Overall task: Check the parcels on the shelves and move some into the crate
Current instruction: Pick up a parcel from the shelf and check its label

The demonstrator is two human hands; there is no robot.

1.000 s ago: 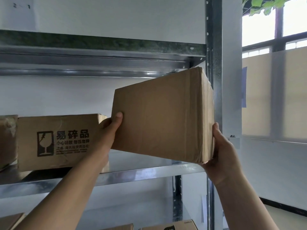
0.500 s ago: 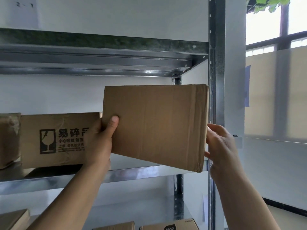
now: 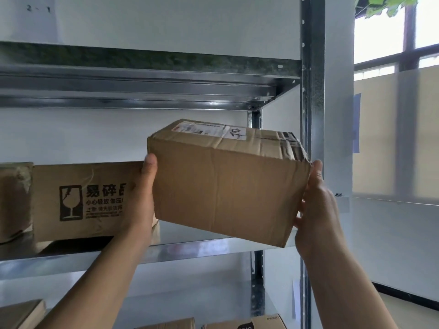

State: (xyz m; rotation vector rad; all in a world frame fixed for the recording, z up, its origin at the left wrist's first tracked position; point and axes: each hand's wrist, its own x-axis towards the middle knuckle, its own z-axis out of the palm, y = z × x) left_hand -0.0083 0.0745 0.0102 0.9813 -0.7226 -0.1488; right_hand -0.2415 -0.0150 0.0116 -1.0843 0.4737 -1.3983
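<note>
**A:** Where's the parcel right now?

**B:** In the air, in front of the right end of the shelf (image 3: 202, 251) and tipped, with its right end lower. The left hand (image 3: 142, 198) grips its left end, with the thumb (image 3: 150, 163) on the front face and the other fingers hidden behind. The right hand (image 3: 318, 210) clasps the right end, with its fingers (image 3: 317, 167) reaching up along that side. Both hands hold the parcel (image 3: 225, 191); neither is free.

**A:** Is it being checked?

**B:** I'd say so. The top is tilted toward the camera, so the printed label (image 3: 209, 130) shows, though it's too small to read.

**A:** And the rest?

**B:** Low in view, the tops of more boxes (image 3: 261, 324) show on the shelf below. Behind the left hand, a box with a broken-glass mark (image 3: 78, 200) sits on the same shelf as the parcel's spot. Another brown box (image 3: 14, 200) touches it at the left edge. Further back is the upper shelf (image 3: 142, 86), then the metal post (image 3: 312, 91) at the right corner, and a window (image 3: 384, 43) beyond it.

**A:** How far along, then?

**B:** Early or midway, by my reckoning. One parcel is lifted and under inspection, and several others remain on the shelves. No crate is in view, so I can't tell what's already in it. What's left is to decide on this parcel, then carry it to the crate or set it back, and go through the others.
</note>
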